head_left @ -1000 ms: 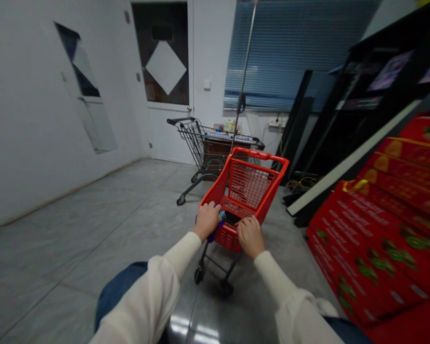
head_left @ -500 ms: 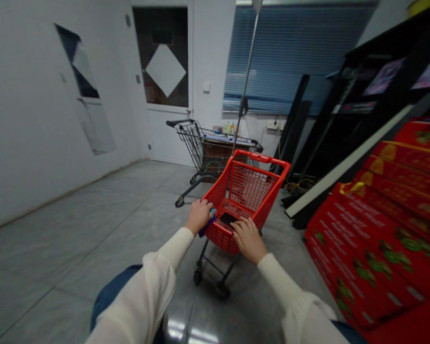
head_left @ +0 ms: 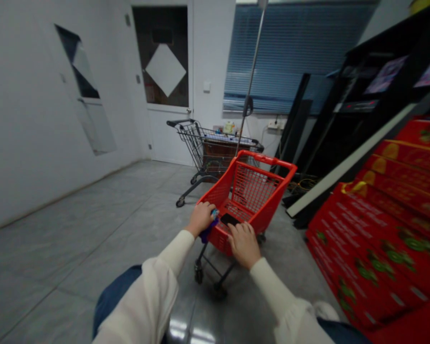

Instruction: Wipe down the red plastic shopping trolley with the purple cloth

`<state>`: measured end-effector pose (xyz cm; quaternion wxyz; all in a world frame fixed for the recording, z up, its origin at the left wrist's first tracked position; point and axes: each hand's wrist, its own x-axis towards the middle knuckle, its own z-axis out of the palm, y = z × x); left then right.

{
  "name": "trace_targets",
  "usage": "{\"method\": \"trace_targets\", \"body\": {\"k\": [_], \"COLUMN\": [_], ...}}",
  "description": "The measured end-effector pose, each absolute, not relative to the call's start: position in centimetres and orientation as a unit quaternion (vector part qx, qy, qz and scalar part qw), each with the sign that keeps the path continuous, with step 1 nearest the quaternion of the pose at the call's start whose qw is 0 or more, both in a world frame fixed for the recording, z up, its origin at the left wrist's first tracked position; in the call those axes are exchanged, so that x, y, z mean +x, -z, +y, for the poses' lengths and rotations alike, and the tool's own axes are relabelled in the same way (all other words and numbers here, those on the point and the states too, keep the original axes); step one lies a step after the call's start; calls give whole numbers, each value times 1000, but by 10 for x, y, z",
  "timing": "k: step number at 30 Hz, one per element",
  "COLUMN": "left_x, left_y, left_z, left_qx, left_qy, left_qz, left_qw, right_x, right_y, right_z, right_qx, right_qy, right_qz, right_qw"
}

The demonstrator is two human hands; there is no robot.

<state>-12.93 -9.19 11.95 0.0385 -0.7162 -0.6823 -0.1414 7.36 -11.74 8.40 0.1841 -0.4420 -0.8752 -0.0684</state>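
A small red shopping cart [head_left: 251, 191] stands on the grey tiled floor in front of me. My left hand [head_left: 199, 218] is closed on the left end of its handle, together with a small blue and purple item [head_left: 210, 223]. My right hand [head_left: 242, 243] is closed on the handle's right part. A dark flat object [head_left: 230, 220] lies in the cart between my hands. Both my sleeves are cream-white.
A larger grey metal shopping cart [head_left: 208, 148] holding items stands behind, near a white door [head_left: 165, 81]. A metal pole [head_left: 251, 81] rises by it. Stacked red cartons [head_left: 380, 215] line the right side under dark shelving [head_left: 372, 105]. Open grey floor [head_left: 75, 224] lies to the left.
The red cart has swung its front a little to the right. My hands have stayed on its handle and shifted slightly with it.
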Motion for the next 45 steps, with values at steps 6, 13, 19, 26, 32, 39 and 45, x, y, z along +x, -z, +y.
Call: {"method": "trace_targets", "body": {"k": [6,13,19,26,32,39,45], "left_x": [-137,-121,-151,-122,-146,-123,-146], "left_y": [-117,-117,-122,-113,-119,-115,-126], "left_z": [-106,-124,-104,-132,-118,-132,-113], "left_qx": [-724,-777,-713,-751,-715,-730,-725], "left_qy": [107,125,133,130,130,121,104], "left_qz": [-679,-615,-686,-644,-684,-671,-680], "left_qw": [61,56,57,57,62,57,27], "right_x": [79,108,92,74,66,58,89], "right_y": [-94,-105,-102,-100,-100,-102,-120], "right_z": [-93,-82,-93,-101,-105,-99,-62], "right_qx": [-365,-359,-370,-403,-402,-415,-466], "right_qy": [63,61,61,73,69,80,106], "right_qz": [-909,-917,-913,-896,-899,-893,-870], "right_qw": [189,161,161,173,160,155,119]}}
